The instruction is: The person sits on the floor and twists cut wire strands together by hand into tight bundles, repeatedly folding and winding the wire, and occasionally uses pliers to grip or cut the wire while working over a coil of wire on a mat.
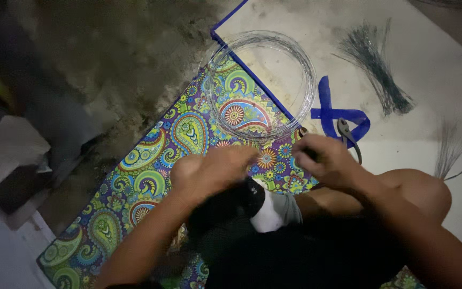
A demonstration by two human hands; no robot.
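Both hands are closed: the left hand (209, 171) is blurred, so its content I cannot tell; the right hand (324, 158) pinches something small and dark. Just beyond them, a wire coil (263, 85) lies on the colourful paisley mat (151, 160), and pliers (347, 134) rest near the right hand.

Bare forearms, 2 bare hands (215, 171), a bare knee, dark shorts (black), and 1 black-white-grey sock.

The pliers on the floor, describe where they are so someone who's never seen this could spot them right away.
Start at the colourful paisley mat and go past its right edge onto the pale floor. There a blue ribbon-like strip lies looped, just above the right hand. The pliers lie on that loop: short, dark and solid, unlike the thin wire coil and the wire bundle.
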